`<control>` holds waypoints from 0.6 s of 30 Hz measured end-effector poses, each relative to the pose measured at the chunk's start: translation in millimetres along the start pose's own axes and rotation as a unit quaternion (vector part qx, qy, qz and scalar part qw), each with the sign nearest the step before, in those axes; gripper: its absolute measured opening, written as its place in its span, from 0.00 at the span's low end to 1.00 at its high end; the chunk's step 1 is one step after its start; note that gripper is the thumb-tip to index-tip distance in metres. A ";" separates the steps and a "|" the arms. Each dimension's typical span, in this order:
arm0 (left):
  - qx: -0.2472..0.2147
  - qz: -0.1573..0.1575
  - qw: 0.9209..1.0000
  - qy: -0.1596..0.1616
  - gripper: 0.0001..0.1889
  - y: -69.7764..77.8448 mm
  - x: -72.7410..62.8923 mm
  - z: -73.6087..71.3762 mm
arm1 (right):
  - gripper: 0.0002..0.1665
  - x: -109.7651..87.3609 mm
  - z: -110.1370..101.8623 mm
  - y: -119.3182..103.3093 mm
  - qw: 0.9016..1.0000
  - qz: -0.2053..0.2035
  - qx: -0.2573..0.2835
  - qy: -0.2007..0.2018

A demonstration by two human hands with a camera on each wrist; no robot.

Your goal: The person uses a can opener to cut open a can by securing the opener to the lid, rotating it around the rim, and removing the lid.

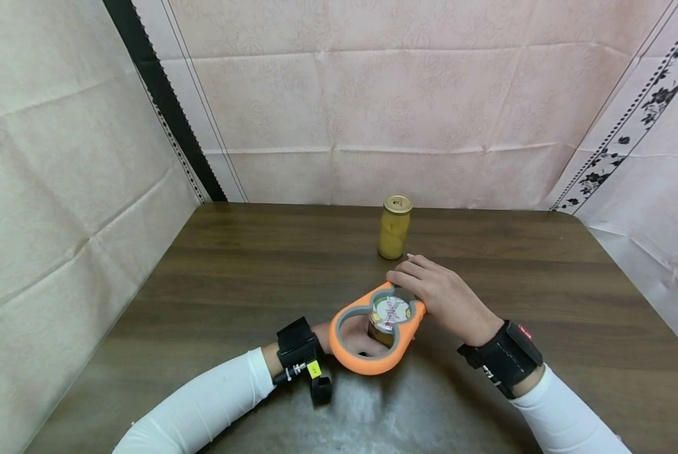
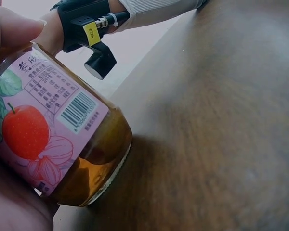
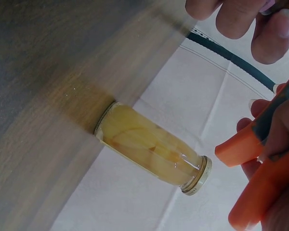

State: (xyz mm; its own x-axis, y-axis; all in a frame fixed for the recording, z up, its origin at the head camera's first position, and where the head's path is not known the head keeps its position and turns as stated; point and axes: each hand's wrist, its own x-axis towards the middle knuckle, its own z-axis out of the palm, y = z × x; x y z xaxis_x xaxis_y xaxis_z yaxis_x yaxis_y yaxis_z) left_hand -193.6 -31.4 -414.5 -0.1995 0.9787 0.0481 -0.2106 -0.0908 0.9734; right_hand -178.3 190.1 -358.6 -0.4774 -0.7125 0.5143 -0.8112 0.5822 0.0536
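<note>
Head view: over a brown wood surface (image 1: 259,271), the left hand (image 1: 358,340) holds a pink-labeled jar (image 2: 43,120), its lid (image 1: 392,311) showing through an orange-and-gray opener (image 1: 405,333) that the right hand (image 1: 438,293) grips at its far end. Just beyond them, a second jar (image 1: 394,233) with yellow contents stands upright.

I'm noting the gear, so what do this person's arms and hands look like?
White sleeves cover the forearms. The left black wrist strap has a yellow label, metal fitting and hanging black piece; the right black wrist strap has a red tag. The left hand and right hand wear no gloves.
</note>
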 end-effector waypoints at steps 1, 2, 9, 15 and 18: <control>0.098 0.006 0.995 0.012 0.41 -1.1 0.1 -2.1 | 0.33 0.0 -0.1 -0.1 1.000 0.000 0.001 0.001; 0.162 0.014 0.987 0.018 0.41 -1.4 0.2 -3.5 | 0.33 0.1 -0.3 -0.2 1.000 0.000 0.001 0.001; 0.155 -0.013 0.988 0.020 0.30 8.2 -0.5 1.6 | 0.33 1.1 -0.9 -0.4 1.000 -0.004 0.000 0.003; 0.188 0.018 0.981 0.039 0.29 23.2 -1.7 16.0 | 0.32 0.9 -0.9 -0.8 1.000 -0.009 0.005 0.006; 0.197 0.039 0.979 0.047 0.28 26.1 -1.6 20.2 | 0.32 0.4 -0.5 -0.8 1.000 -0.009 0.006 0.007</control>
State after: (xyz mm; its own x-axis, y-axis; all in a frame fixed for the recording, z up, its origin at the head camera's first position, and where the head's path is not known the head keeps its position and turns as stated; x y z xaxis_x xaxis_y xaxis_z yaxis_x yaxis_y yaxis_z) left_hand -179.5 -31.6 -384.6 -0.2917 0.9486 0.1224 0.1894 -0.0682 0.9795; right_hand -177.7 189.6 -358.0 -0.4585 -0.7167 0.5255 -0.8233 0.5652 0.0523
